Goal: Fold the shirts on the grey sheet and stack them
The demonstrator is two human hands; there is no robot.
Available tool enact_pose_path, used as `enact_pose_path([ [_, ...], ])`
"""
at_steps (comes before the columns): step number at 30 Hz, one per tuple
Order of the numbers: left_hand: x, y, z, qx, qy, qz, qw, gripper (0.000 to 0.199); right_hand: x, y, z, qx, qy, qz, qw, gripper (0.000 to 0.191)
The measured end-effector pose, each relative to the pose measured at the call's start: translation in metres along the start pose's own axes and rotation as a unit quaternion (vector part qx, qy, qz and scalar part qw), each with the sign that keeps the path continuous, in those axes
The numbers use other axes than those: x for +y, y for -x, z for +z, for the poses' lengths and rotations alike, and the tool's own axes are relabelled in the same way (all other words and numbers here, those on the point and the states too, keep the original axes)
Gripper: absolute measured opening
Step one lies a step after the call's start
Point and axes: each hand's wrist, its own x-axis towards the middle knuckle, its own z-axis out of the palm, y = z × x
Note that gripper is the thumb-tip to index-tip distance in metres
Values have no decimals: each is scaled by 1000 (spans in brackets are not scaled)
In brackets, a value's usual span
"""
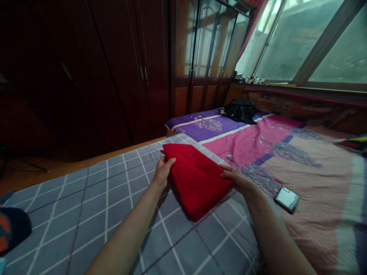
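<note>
On my feed, the folded red cloth [197, 179] sits on or just over the grey checked cover [114, 206], one corner toward me, long axis slanting far-left to near-right, plain and layered. My left hand [163, 172] and right hand [240, 179] pinch opposite edges. Beyond lies a black bag [239, 110].
</note>
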Motion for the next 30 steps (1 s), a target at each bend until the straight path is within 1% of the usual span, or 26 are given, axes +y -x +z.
enact_pose_path([
  [2,-19,-6,-5,12,-12,-19,1000,43,13,-3,-5,11,14,13,1000,46],
  [3,-25,-8,-8,16,-18,-26,999,43,18,-4,-6,17,17,14,1000,47],
  [5,-31,-9,-15,15,-25,-35,999,45,23,-6,-7,24,18,11,999,48],
  [9,-28,-11,-18,-3,-18,-37,999,52,21,-6,-10,47,5,11,999,48],
  [11,-27,-11,-16,-7,-17,-35,999,51,19,-5,-13,66,-1,13,998,46],
  [14,-30,-12,-14,-6,-23,-30,999,48,21,-2,-17,76,-5,21,997,44],
  [17,-32,-11,-15,-8,-24,-19,999,50,23,-1,-19,100,0,19,995,43],
  [21,-30,-8,-15,-17,-20,0,1000,51,22,-1,-18,161,-14,-4,987,44],
  [26,-25,-5,-12,-59,-26,32,997,54,19,0,-16,192,-37,-43,980,38],
  [28,-27,-7,-13,-57,-43,38,997,54,20,0,-15,199,-25,-39,979,38],
  [30,-31,-11,-16,-38,-67,39,996,52,23,-1,-15,203,23,-18,979,38],
])
